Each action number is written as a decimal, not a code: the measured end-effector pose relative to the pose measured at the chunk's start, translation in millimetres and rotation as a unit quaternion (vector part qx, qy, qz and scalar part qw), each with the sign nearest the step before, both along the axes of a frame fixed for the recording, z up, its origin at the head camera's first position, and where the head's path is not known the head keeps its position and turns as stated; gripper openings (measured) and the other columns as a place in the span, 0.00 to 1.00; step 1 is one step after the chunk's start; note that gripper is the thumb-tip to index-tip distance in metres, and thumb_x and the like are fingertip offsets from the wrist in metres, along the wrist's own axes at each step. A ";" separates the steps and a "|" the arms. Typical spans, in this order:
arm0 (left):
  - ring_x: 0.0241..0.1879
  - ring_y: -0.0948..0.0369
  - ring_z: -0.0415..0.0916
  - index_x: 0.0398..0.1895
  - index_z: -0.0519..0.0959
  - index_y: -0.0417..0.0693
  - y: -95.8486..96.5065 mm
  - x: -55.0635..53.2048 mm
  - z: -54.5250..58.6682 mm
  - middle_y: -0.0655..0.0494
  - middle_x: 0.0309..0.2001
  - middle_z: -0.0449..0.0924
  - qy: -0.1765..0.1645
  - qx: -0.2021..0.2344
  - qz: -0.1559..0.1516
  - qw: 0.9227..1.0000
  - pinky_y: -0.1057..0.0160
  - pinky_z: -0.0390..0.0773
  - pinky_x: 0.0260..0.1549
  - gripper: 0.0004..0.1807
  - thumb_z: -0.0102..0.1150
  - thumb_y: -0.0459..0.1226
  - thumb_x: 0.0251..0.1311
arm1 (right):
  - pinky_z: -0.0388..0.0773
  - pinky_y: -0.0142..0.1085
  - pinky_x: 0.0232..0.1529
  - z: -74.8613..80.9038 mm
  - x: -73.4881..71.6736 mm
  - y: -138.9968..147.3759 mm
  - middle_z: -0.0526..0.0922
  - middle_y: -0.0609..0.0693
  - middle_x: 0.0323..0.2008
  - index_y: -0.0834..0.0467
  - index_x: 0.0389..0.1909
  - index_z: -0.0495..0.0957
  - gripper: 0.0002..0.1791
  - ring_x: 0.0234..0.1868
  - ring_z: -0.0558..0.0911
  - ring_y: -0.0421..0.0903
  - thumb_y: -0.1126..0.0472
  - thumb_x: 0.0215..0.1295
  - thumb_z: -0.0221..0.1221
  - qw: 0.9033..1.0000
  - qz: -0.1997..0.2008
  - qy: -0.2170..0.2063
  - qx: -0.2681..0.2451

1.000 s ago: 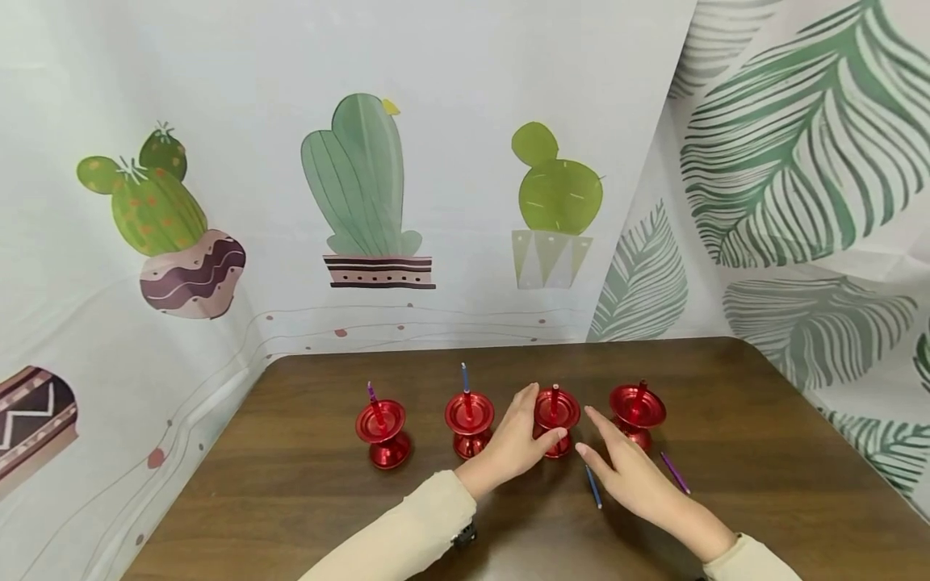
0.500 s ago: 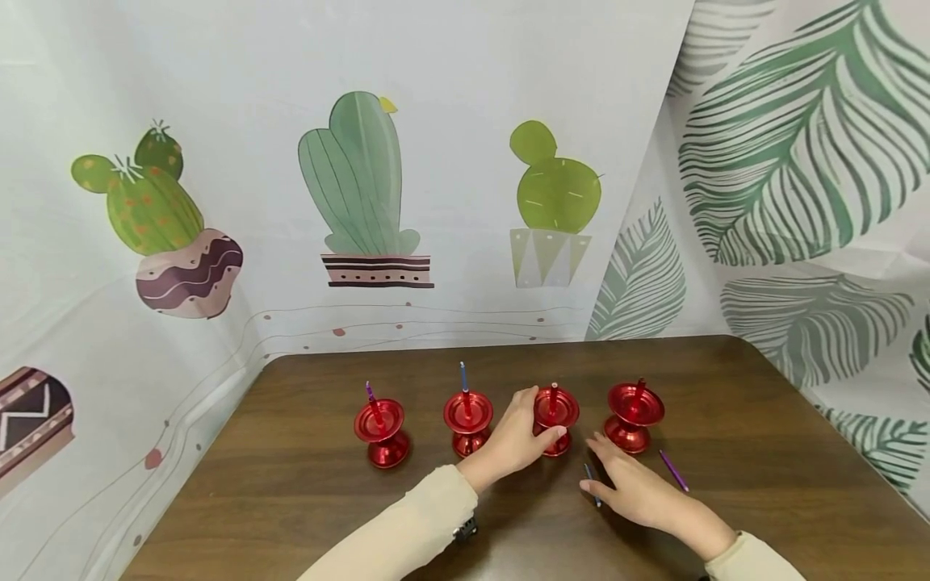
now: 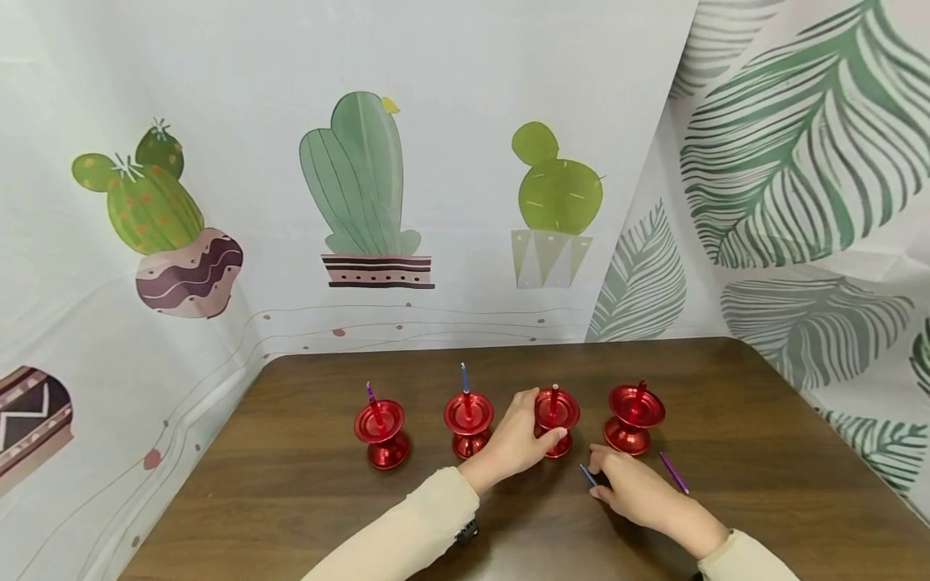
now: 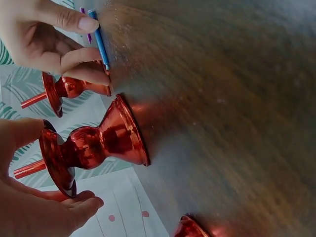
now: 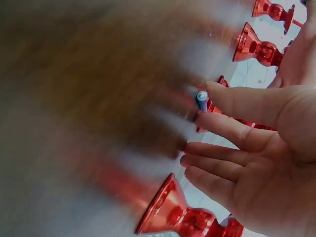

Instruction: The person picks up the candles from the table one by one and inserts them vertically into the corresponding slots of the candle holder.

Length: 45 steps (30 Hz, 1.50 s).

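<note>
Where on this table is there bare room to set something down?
The wooden table is bare in front of the leftmost red candle holder, and along the back strip behind the row. It is also bare right of the purple candle. The middle is crowded: the left hand and right hand work around the blue candle.

Four candle holders (image 3: 468, 422) in a row on the table (image 3: 291, 500), loose candles (two) (image 3: 674, 473) before the rightmost pair.

Candle holders (image 3: 557, 418): red metal, glossy, mirror-like sheen. Table (image 3: 763, 420): dark wood grain, smooth, faintly satin. Blue candle (image 4: 98, 37): smooth, waxy-looking, matt. Backdrop (image 3: 436, 161): printed cloth, matt, lightly creased. Sleeve (image 3: 407, 537): beige cloth, matt.
</note>
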<state>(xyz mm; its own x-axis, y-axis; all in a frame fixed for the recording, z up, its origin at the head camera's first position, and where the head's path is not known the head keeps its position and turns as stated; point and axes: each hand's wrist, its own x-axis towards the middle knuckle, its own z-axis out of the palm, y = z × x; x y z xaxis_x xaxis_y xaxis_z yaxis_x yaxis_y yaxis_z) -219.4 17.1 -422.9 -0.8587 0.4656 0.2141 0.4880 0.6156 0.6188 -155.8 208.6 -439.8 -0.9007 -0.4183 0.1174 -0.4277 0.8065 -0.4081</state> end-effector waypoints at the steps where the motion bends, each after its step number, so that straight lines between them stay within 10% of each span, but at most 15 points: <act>1: 0.61 0.51 0.69 0.67 0.60 0.29 0.1 0.1 -0.2 0.38 0.62 0.65 0.002 0.000 0.001 1.000 0.57 0.72 0.58 0.38 0.62 0.44 0.62 | 0.79 0.51 0.43 0.0 -1.3 -1.1 0.79 0.67 0.45 0.59 0.26 0.74 0.12 0.46 0.80 0.63 0.70 0.50 0.70 1.000 0.007 0.012 0.003; 8: 0.61 0.50 0.68 0.66 0.60 0.29 0.1 1.6 0.8 0.38 0.62 0.66 0.010 -0.003 0.000 1.000 0.56 0.71 0.58 0.38 0.63 0.43 0.61 | 0.69 0.29 0.22 -1.3 -7.3 -3.7 0.69 0.45 0.27 0.54 0.17 0.69 0.19 0.24 0.67 0.35 0.76 0.46 0.68 0.997 0.029 0.074 0.019; 33: 0.59 0.50 0.70 0.66 0.60 0.28 -1.5 1.7 0.5 0.38 0.61 0.67 0.012 -0.003 -0.008 1.000 0.57 0.73 0.57 0.38 0.63 0.44 0.61 | 0.78 0.32 0.27 63.3 -28.8 1.0 0.78 0.48 0.28 0.62 0.34 0.76 0.10 0.25 0.73 0.39 0.76 0.55 0.63 0.991 -0.021 0.079 -0.108; 45: 0.60 0.51 0.69 0.66 0.60 0.29 -0.2 0.3 0.8 0.38 0.61 0.66 0.009 -0.008 -0.004 1.000 0.56 0.72 0.58 0.38 0.63 0.44 0.61 | 0.77 0.29 0.30 73.3 -55.3 -14.8 0.83 0.57 0.33 0.67 0.40 0.76 0.08 0.34 0.83 0.52 0.72 0.60 0.62 0.948 -0.059 0.081 -0.302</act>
